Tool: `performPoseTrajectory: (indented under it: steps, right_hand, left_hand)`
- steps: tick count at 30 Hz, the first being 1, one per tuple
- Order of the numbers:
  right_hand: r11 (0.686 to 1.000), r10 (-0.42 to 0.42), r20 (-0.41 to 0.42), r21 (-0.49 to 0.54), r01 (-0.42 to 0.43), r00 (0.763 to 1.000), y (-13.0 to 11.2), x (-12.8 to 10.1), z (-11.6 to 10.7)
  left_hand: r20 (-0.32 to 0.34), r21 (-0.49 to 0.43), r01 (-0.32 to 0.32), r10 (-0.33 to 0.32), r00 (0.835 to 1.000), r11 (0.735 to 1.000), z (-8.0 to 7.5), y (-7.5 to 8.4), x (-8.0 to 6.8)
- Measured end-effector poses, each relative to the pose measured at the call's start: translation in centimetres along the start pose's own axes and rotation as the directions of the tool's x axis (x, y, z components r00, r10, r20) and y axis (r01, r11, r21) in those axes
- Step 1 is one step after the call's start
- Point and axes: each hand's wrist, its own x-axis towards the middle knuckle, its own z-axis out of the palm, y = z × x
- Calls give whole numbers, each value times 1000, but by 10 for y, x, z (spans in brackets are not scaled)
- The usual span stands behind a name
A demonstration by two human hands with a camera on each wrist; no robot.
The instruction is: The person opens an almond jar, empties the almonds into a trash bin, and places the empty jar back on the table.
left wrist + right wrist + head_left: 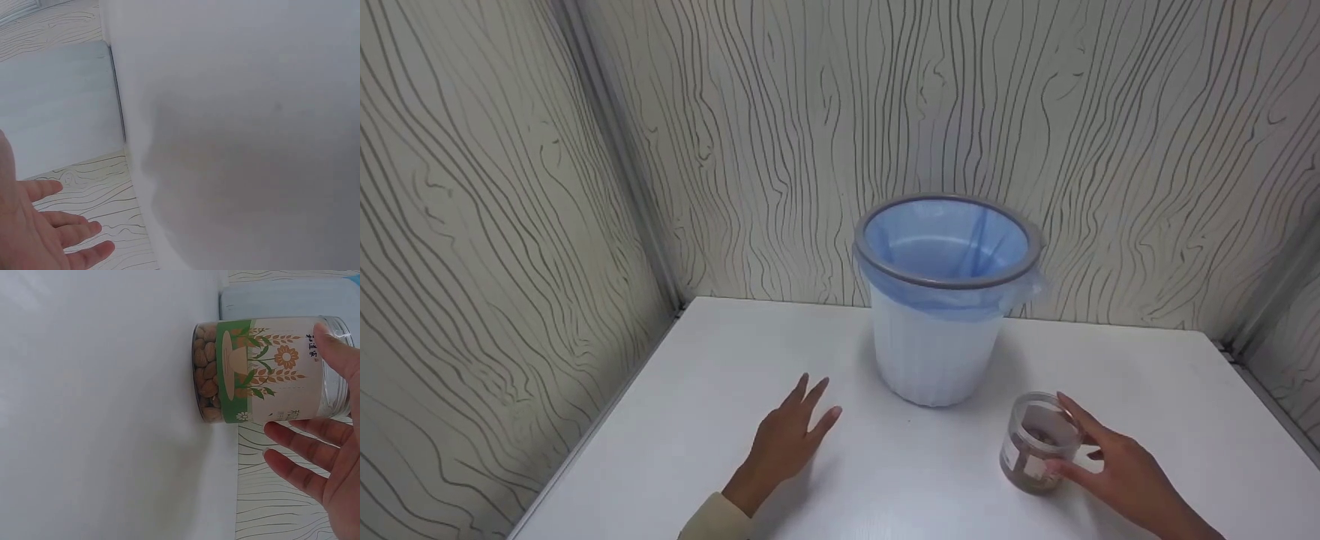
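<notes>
White table [1147,375] set in a corner of wood-grain wall panels [510,187]. At its back middle, a white bin [937,360] stands upright, lined with a blue bag [945,244] folded over a grey rim.

Left hand [787,439]: fingers straight and slightly spread, palm down, holding nothing; it seems to rest on the table left of the bin, though contact is hard to confirm from the head view. Cream sleeve [716,521] at the wrist.

Right hand [1117,465]: loosely open at the jar [1035,442], thumb tip laid on the jar's upper rim, the other fingers extended just beside its wall, not wrapped round it.

Jar: clear plastic, lidless, upright on the table right-front of the bin, apart from it. Green floral label [270,371]; brown nuts [205,371] fill the lower part. It sits immediately left of the right palm.
</notes>
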Motion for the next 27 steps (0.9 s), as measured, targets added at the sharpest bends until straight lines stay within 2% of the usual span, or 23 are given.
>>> performPoseTrajectory:
  steps: [8,16,21,27]
  right_hand:
    - [1000,15,24,6,-15,1000,-7,2,1]
    - [1000,8,23,21,-9,1000,-11,4,5]
    - [1000,-23,-15,19,23,1000,-13,4,10]
    - [999,-21,2,48,21,1000,-15,7,12]
  left_hand:
    - [18,5,15,-15,1000,1000,4,7,0]
    - [21,19,-13,12,1000,1000,5,18,1]
    - [17,36,-46,45,999,998,8,26,-1]
    - [25,34,-35,34,999,999,9,33,3]
